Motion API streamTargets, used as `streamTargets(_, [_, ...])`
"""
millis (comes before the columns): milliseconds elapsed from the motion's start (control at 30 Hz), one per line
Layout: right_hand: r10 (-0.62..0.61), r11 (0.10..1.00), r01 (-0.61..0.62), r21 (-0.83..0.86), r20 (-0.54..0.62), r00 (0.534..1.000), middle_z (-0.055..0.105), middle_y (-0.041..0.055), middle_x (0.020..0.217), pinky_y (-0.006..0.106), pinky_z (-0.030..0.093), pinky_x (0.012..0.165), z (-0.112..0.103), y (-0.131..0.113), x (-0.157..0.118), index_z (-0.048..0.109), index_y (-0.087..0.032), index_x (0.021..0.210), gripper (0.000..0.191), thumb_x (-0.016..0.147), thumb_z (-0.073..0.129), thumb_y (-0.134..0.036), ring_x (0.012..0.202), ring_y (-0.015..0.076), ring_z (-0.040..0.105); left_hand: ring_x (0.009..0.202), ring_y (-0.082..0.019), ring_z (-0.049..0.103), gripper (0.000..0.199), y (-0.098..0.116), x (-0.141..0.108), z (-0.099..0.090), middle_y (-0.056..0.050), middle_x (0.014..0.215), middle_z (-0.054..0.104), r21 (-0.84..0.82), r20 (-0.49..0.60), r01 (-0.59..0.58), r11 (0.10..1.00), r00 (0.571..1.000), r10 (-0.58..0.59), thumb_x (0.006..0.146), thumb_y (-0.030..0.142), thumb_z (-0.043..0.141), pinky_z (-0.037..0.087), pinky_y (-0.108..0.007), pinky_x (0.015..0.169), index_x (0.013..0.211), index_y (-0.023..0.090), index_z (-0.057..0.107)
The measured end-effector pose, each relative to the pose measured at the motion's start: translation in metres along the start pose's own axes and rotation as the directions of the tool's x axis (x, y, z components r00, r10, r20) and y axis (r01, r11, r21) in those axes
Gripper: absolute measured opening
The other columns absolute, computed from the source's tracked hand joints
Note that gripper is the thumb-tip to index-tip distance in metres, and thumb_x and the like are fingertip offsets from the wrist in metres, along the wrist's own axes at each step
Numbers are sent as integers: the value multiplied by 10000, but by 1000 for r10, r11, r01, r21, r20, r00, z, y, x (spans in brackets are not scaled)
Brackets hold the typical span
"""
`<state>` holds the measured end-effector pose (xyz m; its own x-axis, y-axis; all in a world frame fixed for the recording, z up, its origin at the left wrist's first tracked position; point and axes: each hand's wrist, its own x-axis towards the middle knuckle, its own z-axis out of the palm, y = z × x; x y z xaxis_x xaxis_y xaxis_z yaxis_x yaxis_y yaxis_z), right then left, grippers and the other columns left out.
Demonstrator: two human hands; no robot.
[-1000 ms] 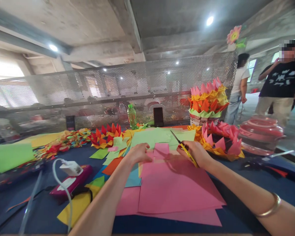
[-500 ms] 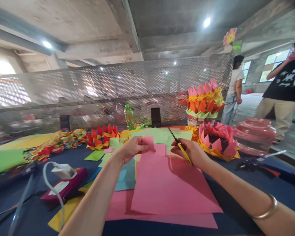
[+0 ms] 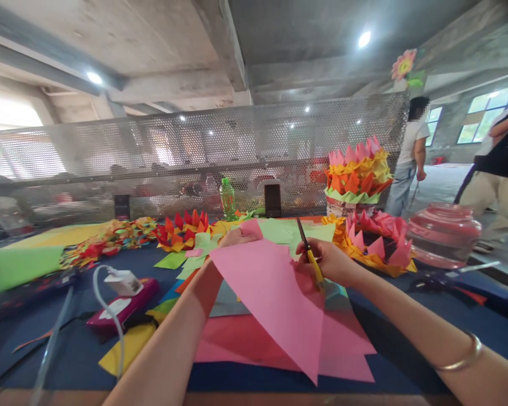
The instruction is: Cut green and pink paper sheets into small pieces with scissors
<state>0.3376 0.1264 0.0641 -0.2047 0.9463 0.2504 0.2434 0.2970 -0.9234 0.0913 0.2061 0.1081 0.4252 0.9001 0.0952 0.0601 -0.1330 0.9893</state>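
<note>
My left hand [image 3: 236, 239] is partly hidden behind the raised edge of a large pink paper sheet [image 3: 275, 293]. A small piece of pink paper [image 3: 252, 228] is at its fingers. My right hand [image 3: 328, 260] is closed around scissors [image 3: 314, 265] with yellow handles and dark blades pointing up and away. The fingers of that hand also meet the right part of the pink sheet, which hangs tilted with one corner pointing down. Beneath it lie more pink sheets [image 3: 228, 341] and a blue-grey sheet [image 3: 231, 299].
A purple power strip [image 3: 146, 299] with a white charger [image 3: 123, 281] and cable lies left. Paper scraps [image 3: 110, 242], folded paper flowers [image 3: 188, 228], a green bottle [image 3: 227, 200] and a phone [image 3: 272, 201] stand behind. A paper-petal tower [image 3: 358, 175] and pink jar [image 3: 444, 234] are right; people stand beyond.
The large pink sheet has lifted and turned, its left corner now crossing in front of my left hand. More of the sheets beneath shows. My right hand still holds the scissors.
</note>
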Motion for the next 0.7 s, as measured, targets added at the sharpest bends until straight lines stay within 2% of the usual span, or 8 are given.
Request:
streamTargets(133, [-7, 997, 11, 82, -53, 999, 577, -64, 664, 219, 435, 554, -6, 3, 5, 522, -206, 878, 433, 592, 825, -321, 577, 104, 560, 563, -160, 572, 236, 1, 1, 5, -34, 581, 628, -193, 36, 23, 981, 999, -16, 713, 366, 712, 431, -259, 556, 675, 141, 651])
streamTargets(233, [-13, 995, 25, 99, -122, 992, 569, -67, 671, 221, 446, 580, -13, 6, 9, 501, -209, 885, 428, 615, 803, -346, 629, 113, 587, 721, -214, 651, 411, 5, 0, 10, -62, 736, 701, -344, 67, 14, 939, 998, 10, 785, 561, 579, 497, -310, 684, 849, 167, 675])
streamTargets(300, [-10, 996, 22, 88, -137, 991, 570, -69, 665, 215, 440, 566, -14, 7, 9, 498, -206, 892, 419, 623, 796, -326, 617, 107, 581, 769, -239, 670, 536, 10, -3, 9, -74, 807, 720, -459, 93, 41, 888, 996, 2, 790, 657, 497, 513, -346, 730, 921, 167, 669])
streamTargets(433, [20, 999, -17, 38, -60, 998, 569, -73, 627, 197, 390, 465, -12, 2, 5, 527, -187, 900, 374, 635, 783, -256, 500, 78, 509, 676, -263, 680, 736, 15, -10, -7, -121, 744, 714, -644, 212, 192, 741, 975, -68, 739, 767, 431, 531, -376, 660, 931, 98, 670])
streamTargets(500, [55, 998, -56, 27, 8, 998, 569, -69, 621, 198, 391, 433, -9, -3, 2, 546, -182, 905, 342, 657, 766, -264, 471, 78, 498, 693, -263, 684, 703, 14, -12, -18, -147, 796, 718, -626, 239, 198, 754, 969, -56, 736, 721, 508, 534, -364, 649, 958, 74, 672])
streamTargets(567, [95, 995, -97, 26, 67, 993, 576, -60, 647, 196, 403, 417, -8, -10, -2, 564, -176, 910, 336, 666, 763, -291, 466, 75, 492, 708, -237, 686, 522, 10, -12, -27, -141, 850, 724, -562, 213, 147, 814, 977, -29, 720, 546, 675, 535, -331, 659, 965, 85, 678])
streamTargets(633, [123, 991, -127, 30, 113, 986, 587, -46, 695, 188, 417, 420, -9, -17, -5, 578, -170, 910, 351, 660, 776, -316, 484, 67, 487, 676, -200, 680, 364, 5, -12, -32, -111, 830, 729, -442, 197, 111, 890, 980, -25, 674, 337, 779, 530, -299, 659, 942, 108, 691])
streamTargets(700, [135, 989, -142, 35, 152, 979, 592, -36, 734, 177, 424, 433, -11, -24, -8, 587, -167, 902, 356, 657, 787, -329, 503, 58, 480, 642, -176, 670, 318, 3, -11, -33, -88, 790, 729, -309, 224, 102, 946, 974, -32, 651, 250, 802, 522, -282, 650, 927, 125, 703])
